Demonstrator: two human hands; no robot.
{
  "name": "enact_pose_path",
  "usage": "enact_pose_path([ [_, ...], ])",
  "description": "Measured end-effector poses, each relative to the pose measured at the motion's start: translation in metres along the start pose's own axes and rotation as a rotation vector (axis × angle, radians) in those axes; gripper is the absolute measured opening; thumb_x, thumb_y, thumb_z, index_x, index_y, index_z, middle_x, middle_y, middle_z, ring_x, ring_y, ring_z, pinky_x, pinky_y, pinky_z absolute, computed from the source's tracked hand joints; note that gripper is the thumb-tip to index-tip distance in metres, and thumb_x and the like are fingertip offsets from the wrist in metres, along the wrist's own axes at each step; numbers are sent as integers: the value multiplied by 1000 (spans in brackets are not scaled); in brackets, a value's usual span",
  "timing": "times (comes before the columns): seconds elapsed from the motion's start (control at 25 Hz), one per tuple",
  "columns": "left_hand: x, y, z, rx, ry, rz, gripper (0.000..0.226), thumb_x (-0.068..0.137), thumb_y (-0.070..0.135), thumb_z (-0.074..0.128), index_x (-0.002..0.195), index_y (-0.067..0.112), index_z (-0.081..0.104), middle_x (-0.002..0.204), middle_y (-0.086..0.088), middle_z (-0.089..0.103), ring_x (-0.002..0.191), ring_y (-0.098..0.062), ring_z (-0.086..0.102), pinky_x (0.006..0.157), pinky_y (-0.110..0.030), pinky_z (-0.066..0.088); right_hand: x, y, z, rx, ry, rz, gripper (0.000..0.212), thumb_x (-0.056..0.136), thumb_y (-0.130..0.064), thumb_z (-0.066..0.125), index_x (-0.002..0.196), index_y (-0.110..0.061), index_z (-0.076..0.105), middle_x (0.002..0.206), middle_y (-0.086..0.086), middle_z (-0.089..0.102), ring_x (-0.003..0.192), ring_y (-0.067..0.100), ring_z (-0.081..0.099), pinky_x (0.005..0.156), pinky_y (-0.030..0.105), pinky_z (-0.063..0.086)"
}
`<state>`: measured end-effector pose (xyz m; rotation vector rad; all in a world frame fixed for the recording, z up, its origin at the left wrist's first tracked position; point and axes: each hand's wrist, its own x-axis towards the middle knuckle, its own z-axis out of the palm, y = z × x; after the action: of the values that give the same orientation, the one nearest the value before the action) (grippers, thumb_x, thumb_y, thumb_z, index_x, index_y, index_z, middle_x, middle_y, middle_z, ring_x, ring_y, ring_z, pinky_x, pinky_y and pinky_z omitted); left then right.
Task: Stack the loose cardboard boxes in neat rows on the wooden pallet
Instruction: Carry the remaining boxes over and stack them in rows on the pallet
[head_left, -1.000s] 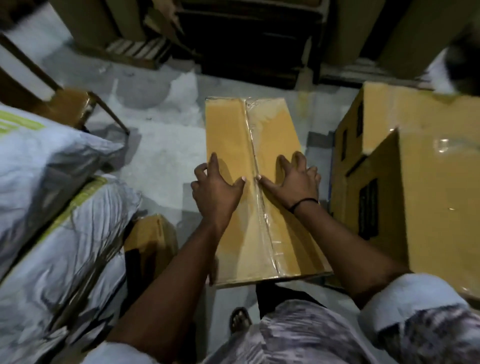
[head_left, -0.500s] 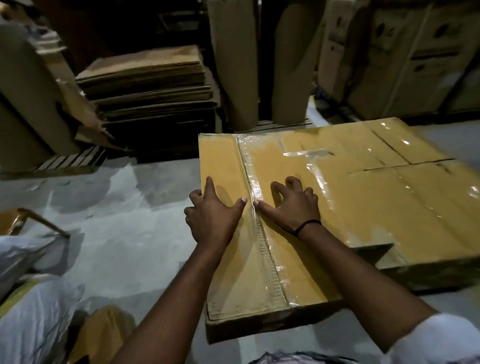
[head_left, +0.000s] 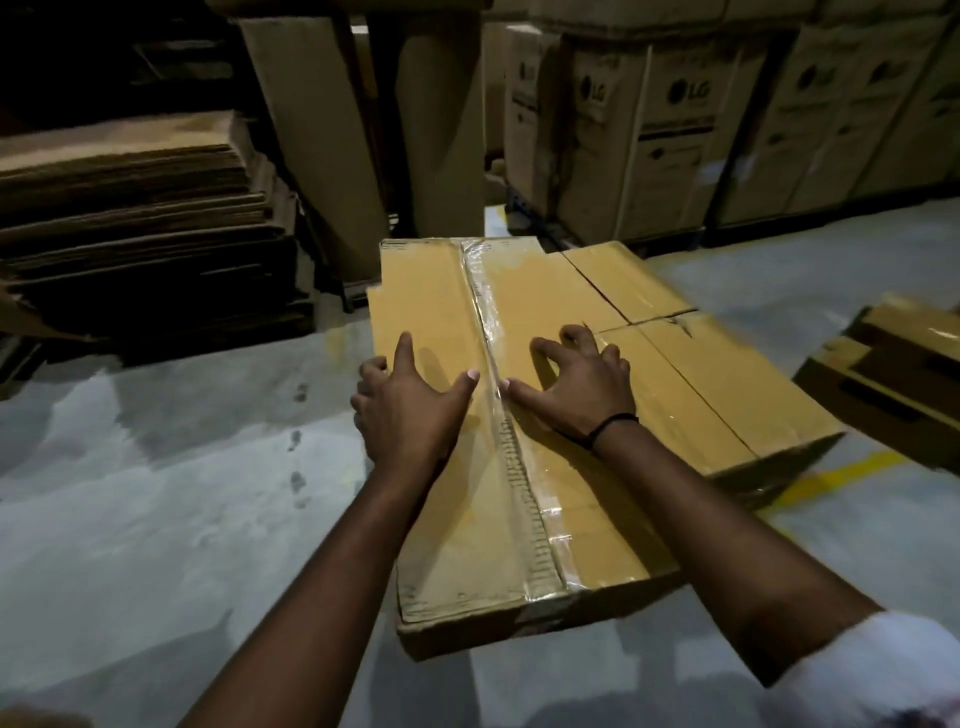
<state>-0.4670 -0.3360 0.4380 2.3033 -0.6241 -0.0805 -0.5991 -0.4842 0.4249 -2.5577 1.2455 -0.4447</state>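
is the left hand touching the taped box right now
Touching. The head view shows the left hand resting on top of the taped box, outer fingers curled over its left edge.

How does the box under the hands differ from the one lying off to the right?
The taped box has the left hand and right hand on its top; the lone box is untouched. The taped box butts against a neighbouring box; the lone box lies apart. The lone box shows dark print on its side; the taped box shows a clear tape seam along its top. Both are brown cardboard.
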Motion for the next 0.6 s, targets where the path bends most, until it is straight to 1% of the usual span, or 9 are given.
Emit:
enact_pose_path([
  [0.12,-18,45,42,17,-52,26,97,80,75,63,158,38,19,157,-10,27,136,-42,36,107,-51,39,8,59,-22,-16,-15,45,80,72,-87,53,140,-43,51,157,-1,32,136,37,34,110,51,33],
  [0.28,-17,77,105,27,-127,28,98,79,77,61,158,40,17,159,-11,24,136,-44,35,109,-54,39,33,119,-30,-29,-11,96,75,73,-84,57,136,-42,55,156,-4,35,133,33,37,108,47,34],
  [0.4,0,99,154,33,-192,28,97,79,77,61,158,41,17,158,-12,23,134,-44,36,109,-54,38,62,163,-23,-42,-6,120,72,74,-84,56,133,-43,58,154,-6,37,131,33,38,108,46,35],
  [0.52,27,120,202,32,-228,42,96,79,76,62,157,41,20,157,-13,23,134,-45,36,110,-53,37,103,202,-12,-45,-19,167,73,73,-85,55,132,-43,59,153,-7,38,130,33,39,107,46,36],
  [0.6,32,125,213,29,-248,28,96,78,76,62,157,41,20,158,-13,23,136,-46,34,111,-54,36,114,211,-11,-76,-5,155,74,73,-85,55,133,-43,59,153,-7,39,131,33,39,107,47,37],
])
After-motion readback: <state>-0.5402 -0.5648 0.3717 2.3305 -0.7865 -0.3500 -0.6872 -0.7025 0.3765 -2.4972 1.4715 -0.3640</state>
